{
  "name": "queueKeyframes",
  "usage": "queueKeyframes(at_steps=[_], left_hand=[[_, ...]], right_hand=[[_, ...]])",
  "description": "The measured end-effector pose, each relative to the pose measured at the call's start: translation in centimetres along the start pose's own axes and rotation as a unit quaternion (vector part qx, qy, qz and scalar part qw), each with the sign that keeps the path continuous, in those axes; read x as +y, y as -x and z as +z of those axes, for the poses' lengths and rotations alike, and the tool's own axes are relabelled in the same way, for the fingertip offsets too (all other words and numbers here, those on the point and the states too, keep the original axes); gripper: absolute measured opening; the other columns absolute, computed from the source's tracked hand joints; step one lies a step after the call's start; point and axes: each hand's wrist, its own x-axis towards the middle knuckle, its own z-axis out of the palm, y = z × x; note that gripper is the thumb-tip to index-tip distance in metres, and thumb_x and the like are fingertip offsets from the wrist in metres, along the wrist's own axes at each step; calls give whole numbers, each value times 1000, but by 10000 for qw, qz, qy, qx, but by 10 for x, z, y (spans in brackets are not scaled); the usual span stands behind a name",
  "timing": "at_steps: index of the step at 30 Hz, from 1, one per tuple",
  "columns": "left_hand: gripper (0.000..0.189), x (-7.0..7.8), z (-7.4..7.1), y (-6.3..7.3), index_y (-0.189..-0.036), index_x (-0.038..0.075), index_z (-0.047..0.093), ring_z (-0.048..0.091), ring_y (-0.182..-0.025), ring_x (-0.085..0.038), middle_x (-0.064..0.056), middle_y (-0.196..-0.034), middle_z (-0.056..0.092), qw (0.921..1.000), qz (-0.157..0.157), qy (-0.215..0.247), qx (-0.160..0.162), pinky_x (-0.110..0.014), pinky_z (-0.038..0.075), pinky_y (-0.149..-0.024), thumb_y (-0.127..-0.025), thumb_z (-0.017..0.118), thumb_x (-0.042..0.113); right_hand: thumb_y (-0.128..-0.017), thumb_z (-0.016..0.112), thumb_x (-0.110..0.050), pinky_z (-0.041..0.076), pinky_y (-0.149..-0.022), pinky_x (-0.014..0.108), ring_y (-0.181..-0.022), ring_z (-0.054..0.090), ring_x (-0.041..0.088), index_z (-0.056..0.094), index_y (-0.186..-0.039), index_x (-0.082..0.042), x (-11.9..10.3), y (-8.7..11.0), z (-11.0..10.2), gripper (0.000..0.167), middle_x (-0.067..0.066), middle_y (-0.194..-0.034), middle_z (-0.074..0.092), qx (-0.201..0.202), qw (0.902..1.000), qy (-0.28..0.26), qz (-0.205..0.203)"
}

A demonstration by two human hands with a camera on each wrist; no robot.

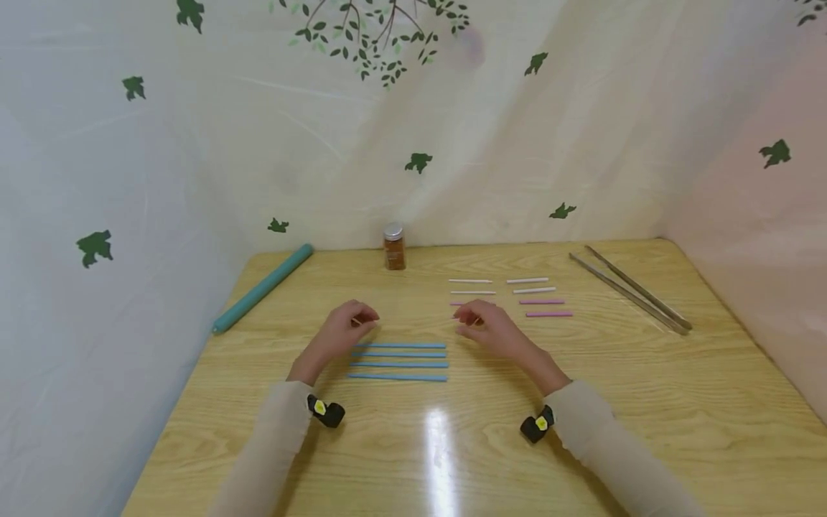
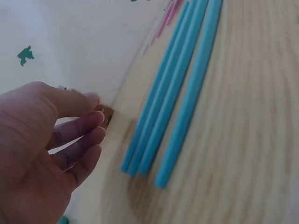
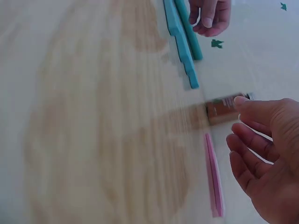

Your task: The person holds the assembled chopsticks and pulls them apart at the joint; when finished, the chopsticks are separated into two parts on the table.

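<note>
My left hand (image 1: 339, 332) hovers over the left ends of several light-blue sticks (image 1: 400, 365), lined up in parallel on the table. Its fingers are loosely curled, with nothing visible between thumb and fingertips in the left wrist view. To the right, my right hand (image 1: 494, 329) is held above the table, fingers relaxed and bent, holding nothing. It partly covers short, thin pink sticks at its fingertips. Beside it lie two thicker pink sticks (image 1: 549, 314). Thin white sticks (image 1: 472, 292) and thicker white sticks (image 1: 533, 290) lie just behind them.
A small jar (image 1: 395, 253) with a silver lid and reddish-brown contents stands at the table's back edge. A teal rod (image 1: 263, 289) lies slanted at the left. Two long metal bars (image 1: 636, 293) lie at the right. Patterned sheeting (image 1: 349, 187) hangs around the wooden table (image 1: 388, 445).
</note>
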Motion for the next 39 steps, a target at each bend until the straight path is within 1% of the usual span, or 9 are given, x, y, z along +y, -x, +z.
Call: queueKeyframes(at_steps=[2,6,10,16,22,27,32,35,39], left_hand=[[14,-3,-1,5,-104,3,66,60,-93,-23,-10,-100,63,9999,-60,66,-104,-39,51,-82,-93,61,9],[13,-9,0,13,-105,5,65,60,-93,-19,-7,-101,63,9993,-50,-68,-356,-35,50,-82,-92,62,9],[11,-12,1,19,-101,8,65,58,-90,-16,-5,-99,63,9984,8,-147,-543,-33,48,-80,-90,65,9],[5,-12,7,17,-95,7,65,55,-85,-13,-4,-93,60,9966,168,-466,-665,-30,48,-76,-90,65,10],[6,-9,11,15,-90,6,65,52,-79,-11,-2,-87,56,9944,70,-761,-726,-27,46,-72,-92,64,12],[5,-4,9,14,-90,8,64,52,-81,-11,-1,-88,57,9943,47,-758,-753,-28,47,-73,-93,61,11],[4,6,2,9,-95,8,63,54,-82,-13,-1,-91,60,9955,11,-553,-773,-31,48,-75,-94,60,10],[9,14,2,5,-101,6,63,55,-84,-14,-2,-92,62,9943,114,-554,-909,-33,48,-76,-94,61,10],[12,23,8,-2,-103,6,64,56,-85,-13,-2,-94,63,9901,425,-747,-1105,-32,48,-78,-93,62,13]], right_hand=[[-90,66,-14,51,-81,35,-90,59,19,64,-111,-1,-2,0,4,24,9,-100,64,-56,9999,-93,-18],[-90,67,-15,50,-81,34,-90,58,17,64,-110,-2,-6,-1,11,24,7,-99,64,-306,9994,-153,23],[-90,67,-19,49,-81,31,-90,56,14,65,-108,-6,-8,-2,17,23,3,-98,63,-642,9979,26,50],[-90,67,-19,49,-79,28,-88,58,12,68,-101,-9,-8,-3,24,14,1,-94,64,-726,9968,303,-128],[-90,67,-18,49,-75,25,-84,58,10,69,-96,-11,-9,-6,28,9,-2,-90,63,-870,9946,516,-234],[-90,67,-17,48,-74,26,-82,56,9,68,-94,-12,-12,-5,27,7,-3,-88,62,-837,9953,494,-3],[-93,63,-18,49,-78,30,-84,57,10,67,-96,-14,-15,-3,21,7,-4,-91,65,-644,9971,284,302],[-94,62,-17,50,-79,32,-85,58,11,67,-97,-13,-17,-2,16,8,-2,-92,66,-529,9979,302,231],[-94,61,-16,50,-79,34,-87,59,12,67,-98,-11,-20,-1,10,9,-1,-93,66,-497,9982,319,59]])
